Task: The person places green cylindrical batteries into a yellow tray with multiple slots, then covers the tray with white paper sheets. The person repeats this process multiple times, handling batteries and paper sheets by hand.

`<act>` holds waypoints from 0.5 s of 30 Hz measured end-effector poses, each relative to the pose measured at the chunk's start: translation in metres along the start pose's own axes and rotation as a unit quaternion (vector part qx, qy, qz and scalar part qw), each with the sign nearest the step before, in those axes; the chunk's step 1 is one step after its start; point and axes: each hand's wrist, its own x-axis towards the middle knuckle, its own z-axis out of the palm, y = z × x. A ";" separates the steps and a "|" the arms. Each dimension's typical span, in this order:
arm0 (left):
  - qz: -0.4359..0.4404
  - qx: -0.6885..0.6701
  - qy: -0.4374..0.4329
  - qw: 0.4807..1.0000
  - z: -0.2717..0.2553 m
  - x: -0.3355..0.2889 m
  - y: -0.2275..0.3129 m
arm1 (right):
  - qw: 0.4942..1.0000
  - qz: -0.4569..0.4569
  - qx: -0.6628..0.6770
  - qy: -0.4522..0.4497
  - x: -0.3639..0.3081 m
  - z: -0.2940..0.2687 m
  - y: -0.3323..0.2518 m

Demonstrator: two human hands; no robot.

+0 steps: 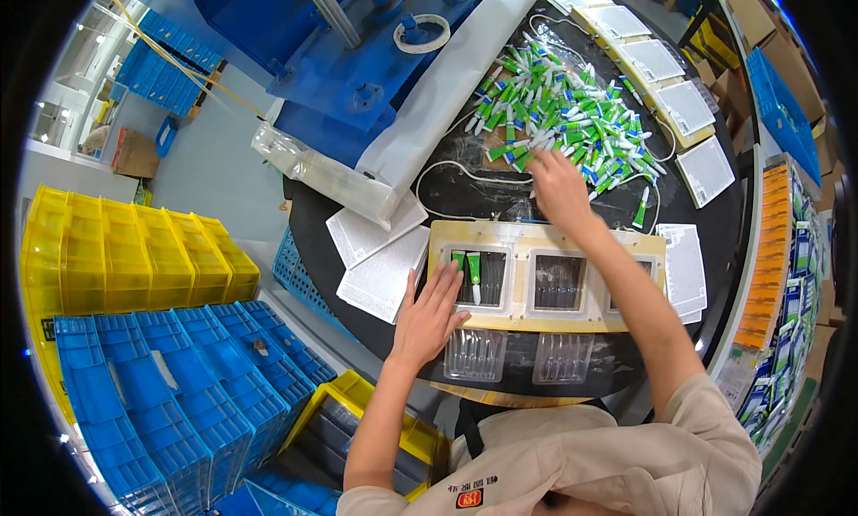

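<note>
My left hand (427, 315) lies flat on the left end of a yellow fixture board (518, 318), fingers stretched out. Beside its fingertips, two green tubes (475, 275) with white caps lie in the board's left opening. In the middle opening (559, 282) I see only dark slots; my right forearm partly covers the right one. My right hand (560, 190) is at the near edge of a heap of small green and white tubes (581, 114). Its fingers are curled together, and a white tip shows beside the palm, seemingly of a tube held there.
Clear ribbed blister trays (474, 355) lie at the table's near edge. White cards (384, 279) flank the board, and more stand on a curved yellow strip (657, 69). A blue press (357, 60) rises at the back. Yellow crates (134, 252) and blue crates (179, 382) are stacked left.
</note>
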 end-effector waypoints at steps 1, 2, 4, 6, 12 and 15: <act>0.016 -0.004 -0.009 1.000 0.001 0.000 0.002 | 0.998 -0.013 -0.055 -0.023 0.009 0.007 0.014; 0.032 -0.006 -0.007 0.999 0.003 0.000 0.006 | 0.994 -0.027 -0.089 -0.058 0.015 0.013 0.025; 0.067 -0.011 -0.023 0.997 0.006 0.000 0.011 | 0.978 -0.048 -0.155 -0.130 0.021 0.022 0.041; 0.065 -0.019 -0.032 0.997 0.008 -0.001 0.011 | 0.977 -0.059 -0.155 -0.134 0.026 0.027 0.048; 0.079 -0.063 -0.003 0.995 0.015 -0.001 0.005 | 0.995 -0.033 -0.025 -0.096 0.032 0.003 0.034; 0.085 -0.006 0.035 0.996 0.020 0.002 0.005 | 0.992 0.041 0.118 -0.031 0.001 -0.025 -0.006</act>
